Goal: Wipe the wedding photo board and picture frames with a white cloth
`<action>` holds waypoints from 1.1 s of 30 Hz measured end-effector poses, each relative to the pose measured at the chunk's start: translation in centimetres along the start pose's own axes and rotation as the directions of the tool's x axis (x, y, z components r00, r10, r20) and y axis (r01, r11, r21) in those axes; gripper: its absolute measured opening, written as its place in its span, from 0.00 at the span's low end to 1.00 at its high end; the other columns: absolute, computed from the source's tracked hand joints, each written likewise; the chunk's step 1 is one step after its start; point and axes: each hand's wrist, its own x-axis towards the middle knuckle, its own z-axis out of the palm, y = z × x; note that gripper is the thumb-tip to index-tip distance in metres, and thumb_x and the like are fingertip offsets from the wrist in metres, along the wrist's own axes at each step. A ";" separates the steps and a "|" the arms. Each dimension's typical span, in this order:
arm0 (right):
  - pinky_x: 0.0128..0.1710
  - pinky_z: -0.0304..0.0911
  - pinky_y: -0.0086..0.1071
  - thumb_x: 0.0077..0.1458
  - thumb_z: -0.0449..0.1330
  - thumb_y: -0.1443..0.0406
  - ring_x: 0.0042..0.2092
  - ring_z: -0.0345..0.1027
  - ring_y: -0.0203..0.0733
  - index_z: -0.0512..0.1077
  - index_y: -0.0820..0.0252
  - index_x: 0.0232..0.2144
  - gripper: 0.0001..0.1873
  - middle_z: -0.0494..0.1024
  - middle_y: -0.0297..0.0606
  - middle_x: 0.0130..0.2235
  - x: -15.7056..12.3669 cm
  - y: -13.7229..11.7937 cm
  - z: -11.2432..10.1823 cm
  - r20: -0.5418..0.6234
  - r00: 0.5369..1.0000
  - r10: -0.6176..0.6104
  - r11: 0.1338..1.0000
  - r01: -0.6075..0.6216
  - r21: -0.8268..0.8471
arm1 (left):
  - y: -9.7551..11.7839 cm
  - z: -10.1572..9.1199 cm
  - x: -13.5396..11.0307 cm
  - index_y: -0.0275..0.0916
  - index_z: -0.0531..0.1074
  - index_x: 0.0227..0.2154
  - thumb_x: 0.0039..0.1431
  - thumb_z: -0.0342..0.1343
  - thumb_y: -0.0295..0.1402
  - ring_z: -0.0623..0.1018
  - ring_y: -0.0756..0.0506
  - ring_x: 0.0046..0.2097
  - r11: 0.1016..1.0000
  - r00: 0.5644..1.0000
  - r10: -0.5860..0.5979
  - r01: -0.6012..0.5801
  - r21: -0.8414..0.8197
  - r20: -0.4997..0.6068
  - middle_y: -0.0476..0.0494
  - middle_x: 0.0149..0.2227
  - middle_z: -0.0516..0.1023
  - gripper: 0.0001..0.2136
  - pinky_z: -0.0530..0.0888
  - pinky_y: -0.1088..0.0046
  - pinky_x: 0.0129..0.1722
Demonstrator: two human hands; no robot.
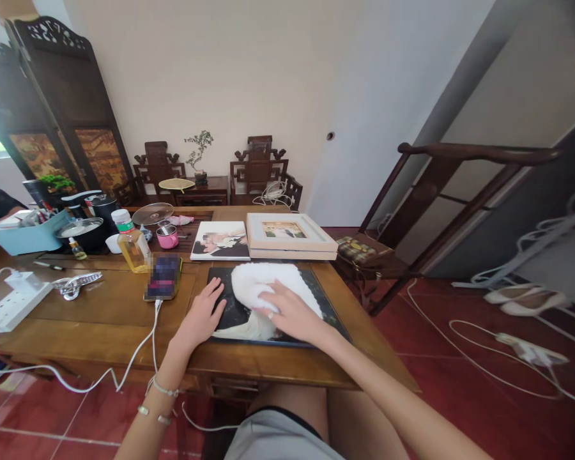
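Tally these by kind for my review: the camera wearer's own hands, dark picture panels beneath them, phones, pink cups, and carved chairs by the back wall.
Hands: 2 (left hand, right hand)
Dark picture panel: 1
Phone: 1
Pink cup: 1
Carved chairs: 2 (left chair, right chair)
Total: 7

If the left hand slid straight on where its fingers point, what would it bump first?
Probably the photo board ahead of the left hand, though it might brush the white cloth beside it.
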 end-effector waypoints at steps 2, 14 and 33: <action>0.55 0.55 0.47 0.60 0.53 0.63 0.47 0.68 0.49 0.73 0.58 0.38 0.10 0.76 0.45 0.42 2.2 1.0 0.4 -0.020 1.000 0.015 1.000 -0.016 -0.019 | 0.0 0.0 0.0 0.35 0.60 0.58 0.65 0.42 0.36 0.55 0.43 0.66 1.000 1.000 -0.005 0.005 -0.001 0.004 0.36 0.64 0.57 0.21 0.57 0.59 0.63; 0.63 0.38 0.52 0.57 0.54 0.68 0.62 0.53 0.48 0.73 0.60 0.38 0.09 0.70 0.53 0.54 -3.3 -4.2 0.5 0.064 0.997 -0.051 0.997 0.047 0.061 | 0.0 0.0 0.0 0.33 0.59 0.59 0.65 0.39 0.35 0.55 0.43 0.66 1.000 1.000 -0.014 0.014 -0.015 0.013 0.35 0.64 0.56 0.21 0.57 0.58 0.63; 0.60 0.43 0.54 0.57 0.56 0.66 0.60 0.57 0.50 0.73 0.58 0.40 0.09 0.74 0.48 0.50 2.0 -2.3 2.1 0.000 0.999 -0.046 0.998 0.046 0.036 | 0.5 -0.8 0.5 0.33 0.64 0.56 0.66 0.38 0.40 0.64 0.44 0.62 0.950 0.973 -0.085 0.015 -0.312 -0.215 0.37 0.60 0.66 0.23 0.57 0.61 0.63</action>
